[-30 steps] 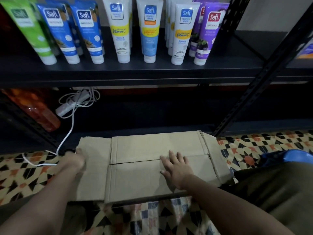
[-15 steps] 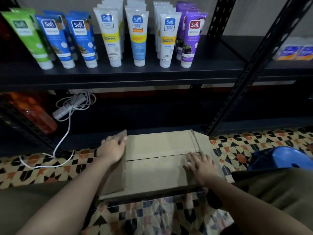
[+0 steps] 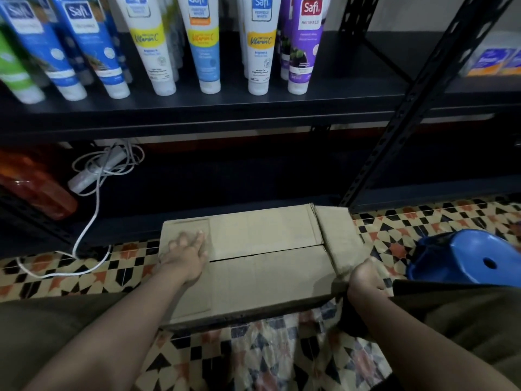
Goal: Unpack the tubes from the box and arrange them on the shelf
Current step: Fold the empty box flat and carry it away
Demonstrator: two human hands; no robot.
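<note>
The shelf (image 3: 352, 88) has bare room right of the purple tube (image 3: 303, 46); rows of tubes fill its left part. A slanted black post (image 3: 417, 108) crosses that side. The box (image 3: 267, 266) has its flaps lying flat, with the left hand (image 3: 187, 251) on them.

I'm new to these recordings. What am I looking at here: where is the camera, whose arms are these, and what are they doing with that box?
No machine here: a person wears one camera on the head, looking forward and down, so the bare arms are theirs. A brown cardboard box lies on the patterned tiled floor, its flaps closed. The left hand presses flat on the box's left end. The right hand grips the folded-out right end flap. Above, a black metal shelf holds upright tubes in green, blue, white and purple, caps down. On the lower shelf lie a white coiled cable and an orange bottle. A blue plastic stool stands at the right.
</note>
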